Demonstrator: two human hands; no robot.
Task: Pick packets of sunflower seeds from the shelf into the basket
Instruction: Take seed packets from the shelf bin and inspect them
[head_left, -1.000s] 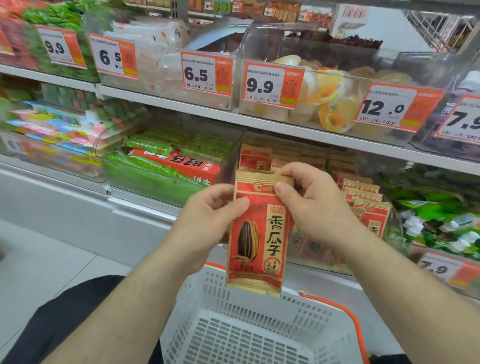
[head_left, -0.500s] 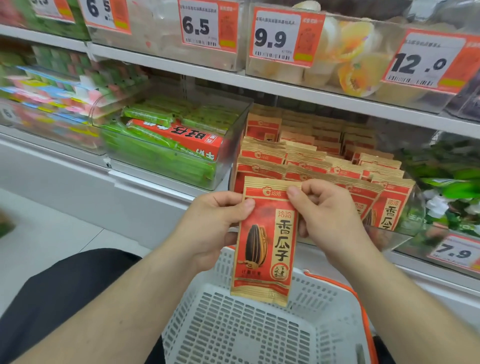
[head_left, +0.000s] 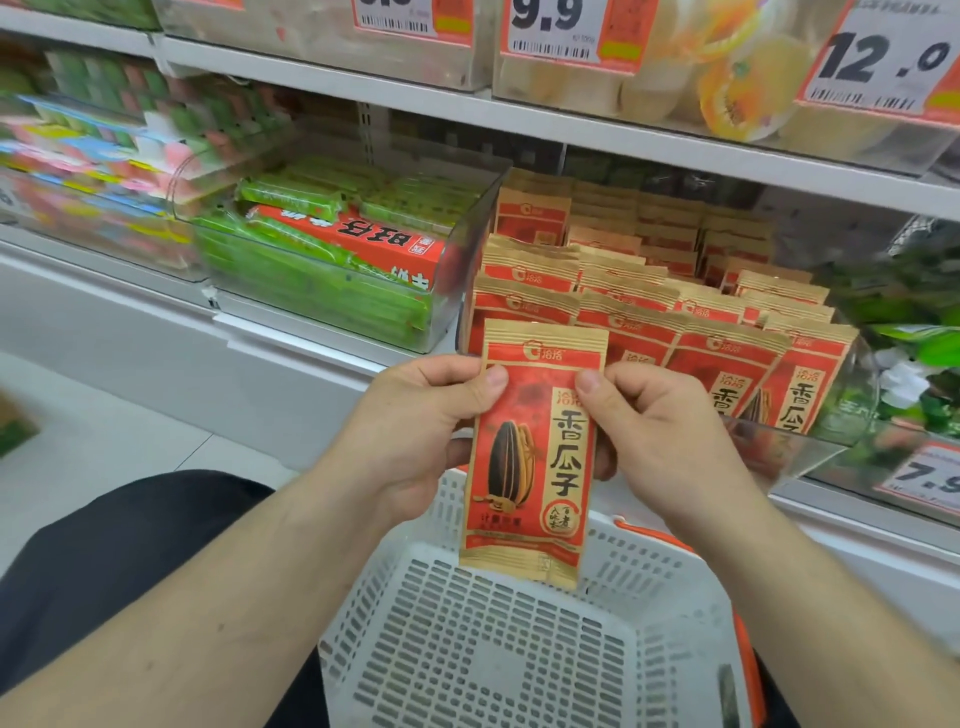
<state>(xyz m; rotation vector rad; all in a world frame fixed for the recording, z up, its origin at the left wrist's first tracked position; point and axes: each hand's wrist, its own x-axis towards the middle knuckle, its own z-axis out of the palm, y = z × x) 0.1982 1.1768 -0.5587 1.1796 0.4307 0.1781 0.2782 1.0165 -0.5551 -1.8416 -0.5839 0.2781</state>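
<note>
Holding one sunflower seed packet (head_left: 530, 457) upright between both hands in the head view, above the white basket (head_left: 675, 613). Left hand (head_left: 415, 431) pinching the packet's left edge, thumb laid on the red front near the top, fingers curled behind. Right hand (head_left: 670, 436) pinching the right edge the same way, thumb on the front, fingers wrapped behind. Packet's lower end hanging just over the basket's far rim, not touching the slotted floor. Behind the hands, rows of matching packets (head_left: 649, 291) standing in a clear shelf bin (head_left: 810, 447). Left of that, green bars with a red box (head_left: 353, 244) in a neighbouring clear bin. Above, price tags (head_left: 566, 28) on the upper shelf edge.
</note>
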